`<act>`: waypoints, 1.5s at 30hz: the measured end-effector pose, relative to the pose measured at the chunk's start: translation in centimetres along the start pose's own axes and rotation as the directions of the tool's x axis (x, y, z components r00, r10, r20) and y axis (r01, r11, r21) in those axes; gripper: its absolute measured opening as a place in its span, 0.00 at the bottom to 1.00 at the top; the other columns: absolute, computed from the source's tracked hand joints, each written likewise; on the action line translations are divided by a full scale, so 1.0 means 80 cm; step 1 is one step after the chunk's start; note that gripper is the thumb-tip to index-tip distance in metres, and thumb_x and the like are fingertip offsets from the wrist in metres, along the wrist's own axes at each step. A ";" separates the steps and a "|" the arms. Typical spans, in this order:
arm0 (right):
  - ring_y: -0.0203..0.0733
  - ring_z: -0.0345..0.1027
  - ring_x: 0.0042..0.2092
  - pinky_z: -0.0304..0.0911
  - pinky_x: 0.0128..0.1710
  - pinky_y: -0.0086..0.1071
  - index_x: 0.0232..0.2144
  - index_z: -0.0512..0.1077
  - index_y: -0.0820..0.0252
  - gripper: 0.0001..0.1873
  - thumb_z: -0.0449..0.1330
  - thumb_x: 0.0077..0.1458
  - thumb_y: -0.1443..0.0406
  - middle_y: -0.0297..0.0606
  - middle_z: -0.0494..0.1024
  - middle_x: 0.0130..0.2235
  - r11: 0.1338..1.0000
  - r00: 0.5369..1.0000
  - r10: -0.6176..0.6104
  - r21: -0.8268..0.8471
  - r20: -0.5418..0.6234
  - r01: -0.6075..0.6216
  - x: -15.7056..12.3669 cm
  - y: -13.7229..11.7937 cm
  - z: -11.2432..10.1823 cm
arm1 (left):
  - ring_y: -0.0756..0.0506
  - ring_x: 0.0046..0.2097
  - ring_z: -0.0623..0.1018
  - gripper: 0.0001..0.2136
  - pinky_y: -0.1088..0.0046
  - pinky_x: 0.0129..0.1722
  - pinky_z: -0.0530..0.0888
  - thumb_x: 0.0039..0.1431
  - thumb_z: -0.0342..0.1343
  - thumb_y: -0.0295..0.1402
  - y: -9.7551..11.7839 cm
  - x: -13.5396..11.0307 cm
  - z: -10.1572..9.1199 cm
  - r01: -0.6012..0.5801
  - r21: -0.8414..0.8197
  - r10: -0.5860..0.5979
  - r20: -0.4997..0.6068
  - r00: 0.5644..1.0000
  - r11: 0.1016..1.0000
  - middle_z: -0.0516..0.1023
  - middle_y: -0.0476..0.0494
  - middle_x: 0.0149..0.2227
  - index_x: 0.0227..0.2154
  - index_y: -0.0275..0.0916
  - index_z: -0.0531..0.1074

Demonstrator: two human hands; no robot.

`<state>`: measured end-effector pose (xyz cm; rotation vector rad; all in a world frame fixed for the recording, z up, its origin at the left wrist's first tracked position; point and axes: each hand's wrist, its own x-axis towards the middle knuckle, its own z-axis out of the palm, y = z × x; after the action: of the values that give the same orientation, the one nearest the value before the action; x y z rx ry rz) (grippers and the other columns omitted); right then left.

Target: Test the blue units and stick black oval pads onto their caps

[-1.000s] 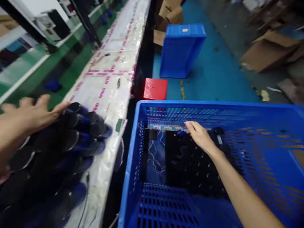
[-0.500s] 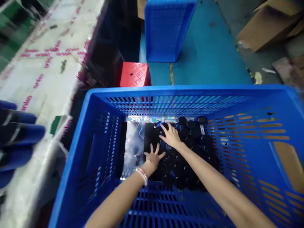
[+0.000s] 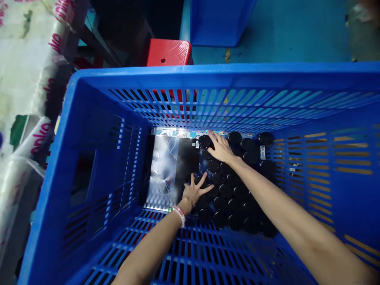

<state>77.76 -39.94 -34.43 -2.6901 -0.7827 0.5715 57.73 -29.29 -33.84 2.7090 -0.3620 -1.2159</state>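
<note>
Several dark containers with round black tops (image 3: 226, 191) stand packed together on the floor of a large blue crate (image 3: 190, 75). My left hand (image 3: 194, 194) rests with fingers spread across the tops at the left edge of the group. My right hand (image 3: 222, 149) reaches to the far end of the group, fingers stretched out and thumb apart. Its thumb and forefinger are beside one black-topped container (image 3: 204, 141) near the far wall; whether they touch it I cannot tell. Left of the group lies a shiny printed sheet (image 3: 163, 170), silvery and black.
A red stool (image 3: 169, 52) stands behind the crate, and another blue crate (image 3: 221, 23) is beyond it on the blue-green floor. At the left is a table (image 3: 20, 75) wrapped in printed plastic. The crate's high slatted walls surround both my hands.
The tilted container with blue showing at my right fingers now stands upright at the group's far left corner. My left hand has moved onto the tops. The view has shifted closer over the crate.
</note>
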 end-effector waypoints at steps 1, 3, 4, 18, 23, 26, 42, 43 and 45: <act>0.57 0.46 0.61 0.48 0.57 0.51 0.63 0.47 0.55 0.36 0.55 0.57 0.57 0.46 0.48 0.64 1.000 1.000 -0.015 -0.005 -0.010 0.015 -0.004 -0.007 0.005 | 0.22 0.64 0.45 0.53 0.40 0.43 0.73 0.44 0.61 0.17 0.001 0.001 0.002 -0.008 0.002 0.008 -0.008 1.000 1.000 0.24 0.61 0.66 0.56 0.74 0.32; 0.60 0.44 0.61 0.45 0.57 0.52 0.64 0.47 0.55 0.35 0.53 0.58 0.56 0.45 0.44 0.65 1.000 1.000 -0.013 -0.016 -0.027 0.013 -0.011 -0.026 0.022 | 0.24 0.64 0.44 0.51 0.39 0.44 0.71 0.47 0.58 0.16 0.003 0.002 0.006 -0.010 0.008 0.010 -0.022 1.000 1.000 0.26 0.64 0.66 0.55 0.76 0.32; 0.60 0.45 0.61 0.44 0.57 0.53 0.64 0.47 0.56 0.33 0.50 0.59 0.56 0.46 0.44 0.65 1.000 0.999 -0.001 -0.021 -0.036 0.000 -0.015 -0.037 0.031 | 0.24 0.64 0.45 0.50 0.39 0.43 0.72 0.48 0.56 0.16 0.003 0.002 0.009 -0.005 0.011 0.005 -0.026 1.000 1.000 0.27 0.64 0.66 0.55 0.76 0.31; 0.64 0.53 0.55 0.58 0.46 0.56 0.63 0.45 0.41 0.33 0.52 0.58 0.58 0.39 0.44 0.66 0.997 0.995 -0.064 0.039 0.079 0.061 -0.024 -0.137 0.089 | 0.23 0.64 0.40 0.49 0.40 0.50 0.65 0.45 0.65 0.37 -0.055 -0.045 0.024 0.152 -0.079 -0.159 -0.105 0.982 0.985 0.31 0.48 0.67 0.61 0.62 0.36; 0.63 0.60 0.51 0.61 0.44 0.53 0.61 0.53 0.49 0.27 0.48 0.60 0.60 0.47 0.50 0.63 0.988 0.997 0.025 0.150 0.076 -0.036 -0.014 -0.139 0.086 | 0.24 0.63 0.46 0.40 0.42 0.47 0.68 0.51 0.57 0.48 -0.039 -0.020 0.023 0.248 -0.141 -0.266 -0.125 0.956 0.958 0.38 0.45 0.67 0.62 0.59 0.41; 0.60 0.65 0.48 0.64 0.42 0.50 0.62 0.51 0.53 0.30 0.49 0.59 0.57 0.51 0.52 0.61 0.953 0.990 0.141 0.267 0.020 -0.141 -0.021 -0.126 0.066 | 0.27 0.63 0.50 0.34 0.48 0.47 0.70 0.54 0.54 0.48 -0.037 -0.012 0.022 0.255 -0.176 -0.281 -0.147 0.948 0.951 0.41 0.45 0.67 0.62 0.58 0.45; 0.51 0.72 0.43 0.70 0.39 0.44 0.57 0.59 0.54 0.33 0.55 0.51 0.49 0.41 0.76 0.45 0.245 0.843 0.464 0.876 0.271 -0.416 -0.115 -0.076 -0.037 | 0.36 0.55 0.66 0.29 0.54 0.46 0.73 0.60 0.53 0.33 -0.050 -0.054 0.003 0.341 -0.399 -0.375 -0.010 0.927 0.851 0.49 0.37 0.63 0.61 0.46 0.48; 0.51 0.73 0.40 0.70 0.36 0.44 0.56 0.61 0.54 0.32 0.55 0.52 0.50 0.42 0.77 0.42 0.202 0.841 0.442 0.878 0.313 -0.433 -0.123 -0.083 -0.051 | 0.36 0.55 0.66 0.29 0.53 0.46 0.73 0.60 0.53 0.34 -0.049 -0.061 -0.009 0.339 -0.424 -0.379 -0.011 0.925 0.840 0.50 0.37 0.63 0.61 0.46 0.49; 0.54 0.74 0.38 0.71 0.32 0.43 0.54 0.65 0.55 0.30 0.55 0.51 0.50 0.44 0.78 0.38 0.144 0.837 0.403 0.878 0.369 -0.456 -0.141 -0.103 -0.085 | 0.36 0.55 0.67 0.29 0.53 0.46 0.73 0.59 0.54 0.34 -0.048 -0.090 -0.043 0.325 -0.476 -0.385 -0.031 0.922 0.817 0.48 0.36 0.63 0.61 0.46 0.49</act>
<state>68.30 -40.61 -22.09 -1.6135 0.4026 0.8612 56.31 -23.50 -27.34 2.4613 0.4291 -1.0285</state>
